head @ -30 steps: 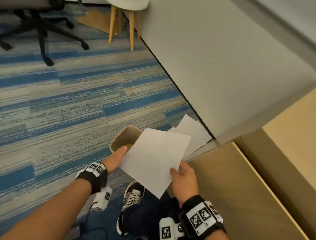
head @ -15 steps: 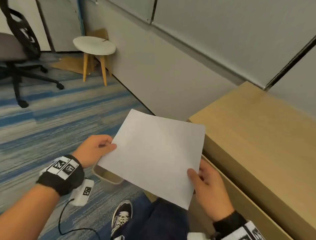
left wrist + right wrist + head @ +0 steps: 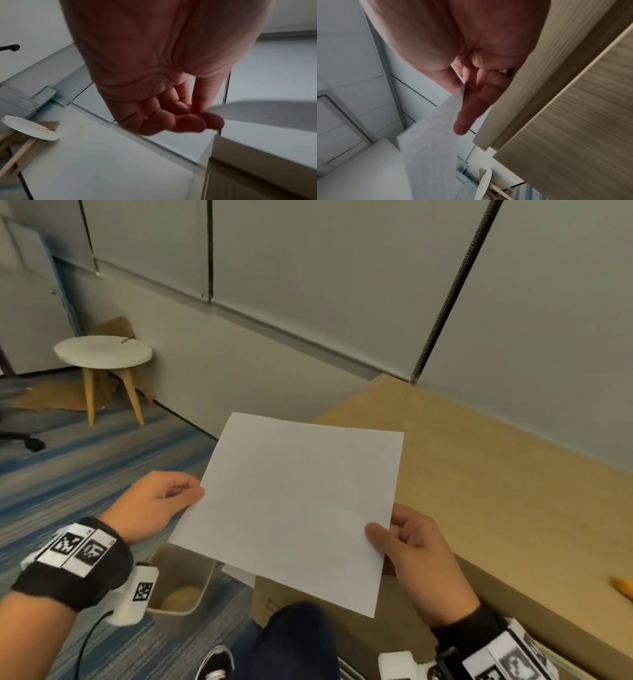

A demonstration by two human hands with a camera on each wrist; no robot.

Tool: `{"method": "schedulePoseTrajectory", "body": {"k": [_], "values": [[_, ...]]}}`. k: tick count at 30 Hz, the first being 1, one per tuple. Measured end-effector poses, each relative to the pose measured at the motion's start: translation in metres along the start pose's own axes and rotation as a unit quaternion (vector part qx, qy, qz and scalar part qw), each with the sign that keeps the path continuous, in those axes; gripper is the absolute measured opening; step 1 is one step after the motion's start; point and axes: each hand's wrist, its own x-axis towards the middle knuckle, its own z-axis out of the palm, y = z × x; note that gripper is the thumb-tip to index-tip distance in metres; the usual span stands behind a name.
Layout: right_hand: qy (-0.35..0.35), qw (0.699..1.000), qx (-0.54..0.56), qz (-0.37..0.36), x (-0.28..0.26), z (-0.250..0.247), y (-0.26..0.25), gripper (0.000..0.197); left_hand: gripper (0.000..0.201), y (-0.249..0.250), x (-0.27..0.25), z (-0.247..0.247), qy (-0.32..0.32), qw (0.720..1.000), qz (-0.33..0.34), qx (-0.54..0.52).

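Observation:
A blank white sheet of paper (image 3: 298, 505) is held flat in the air at the wooden desk's (image 3: 496, 474) left end. My left hand (image 3: 164, 501) pinches its left edge; the left wrist view shows the thumb and curled fingers of that hand (image 3: 202, 113) closed on the paper's (image 3: 265, 112) corner. My right hand (image 3: 404, 546) grips the sheet's lower right corner, thumb on top. In the right wrist view the fingers of the right hand (image 3: 471, 97) lie under the paper (image 3: 429, 142).
A beige bin (image 3: 178, 583) stands on the striped carpet below the sheet, with more white paper (image 3: 239, 575) beside it. A round white stool (image 3: 102, 350) stands by the grey wall. An orange object (image 3: 623, 587) lies on the desk at far right. My dark trouser leg and shoe (image 3: 215, 662) are below.
The sheet has come up from beside the bin to desk height and lies flatter. My left hand left the bin's rim and took the sheet's left edge. The view tilted upward.

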Motion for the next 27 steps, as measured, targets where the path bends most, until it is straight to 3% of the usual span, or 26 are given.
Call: {"method": "schedulePoseTrajectory", "body": {"k": [3, 6, 8, 10, 13, 15, 16, 18, 19, 20, 23, 25, 27], "values": [[0.008, 0.999, -0.031, 0.001, 0.002, 0.012, 0.013, 0.027, 0.017, -0.016, -0.002, 0.009, 0.065, 0.981, -0.022, 0.183], [-0.003, 0.998, -0.057, 0.013, 0.007, 0.033, 0.029, 0.027, 0.043, -0.002, -0.014, 0.019, 0.139, 0.936, 0.063, 0.316], [-0.03, 0.996, -0.071, 0.031, 0.021, 0.061, 0.043, 0.027, 0.057, 0.009, -0.027, 0.018, 0.142, 0.924, 0.115, 0.336], [-0.023, 0.996, -0.081, 0.034, 0.025, 0.07, 0.048, 0.025, 0.067, 0.032, -0.039, 0.041, 0.033, 0.928, 0.181, 0.324], [-0.038, 0.994, -0.095, 0.034, 0.041, 0.093, 0.057, 0.021, 0.08, 0.031, -0.05, 0.075, -0.178, 0.897, 0.206, 0.348], [-0.042, 0.993, -0.106, 0.038, 0.053, 0.102, 0.061, 0.021, 0.081, -0.003, -0.042, 0.079, -0.211, 0.901, 0.127, 0.356], [-0.043, 0.991, -0.117, 0.041, 0.058, 0.105, 0.063, 0.023, 0.082, -0.033, -0.034, 0.071, -0.211, 0.903, 0.041, 0.373], [-0.039, 0.989, -0.135, 0.046, 0.065, 0.105, 0.066, 0.025, 0.091, -0.089, -0.025, 0.042, -0.22, 0.868, -0.182, 0.406], [-0.039, 0.988, -0.139, 0.047, 0.067, 0.103, 0.066, 0.026, 0.094, -0.11, -0.023, 0.027, -0.214, 0.854, -0.26, 0.395], [-0.039, 0.988, -0.142, 0.046, 0.068, 0.1, 0.065, 0.025, 0.095, -0.122, -0.022, 0.014, -0.19, 0.866, -0.297, 0.353], [-0.045, 0.989, -0.134, 0.037, 0.066, 0.087, 0.06, 0.026, 0.103, -0.111, -0.021, -0.006, -0.087, 0.944, -0.273, 0.16], [-0.049, 0.992, -0.11, 0.029, 0.06, 0.076, 0.049, 0.028, 0.11, -0.09, -0.021, -0.007, -0.067, 0.954, -0.278, 0.093], [-0.058, 0.994, -0.087, 0.031, 0.054, 0.062, 0.035, 0.028, 0.115, -0.071, -0.019, 0.0, -0.087, 0.956, -0.274, 0.052]]}}
